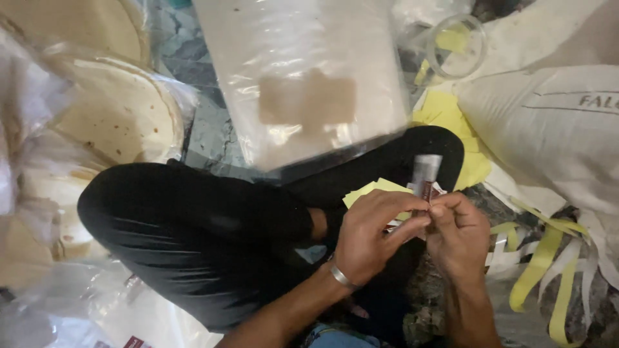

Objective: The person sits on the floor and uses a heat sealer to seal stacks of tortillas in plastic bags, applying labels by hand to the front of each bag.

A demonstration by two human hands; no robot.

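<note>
Where the fingertips (433,211) of both hands meet, they pinch the near end of a small strip (424,175), whose long axis runs up and away. The left hand (373,233) and right hand (459,235) sit equally close, over a black-clad leg (193,232).

- left hand (369,233): plain silver bangle (342,277) at the wrist just below it
- right hand (456,233): bare, no jewellery
- forearms unsleeved
- black trousers (193,238) left of the hands
</note>
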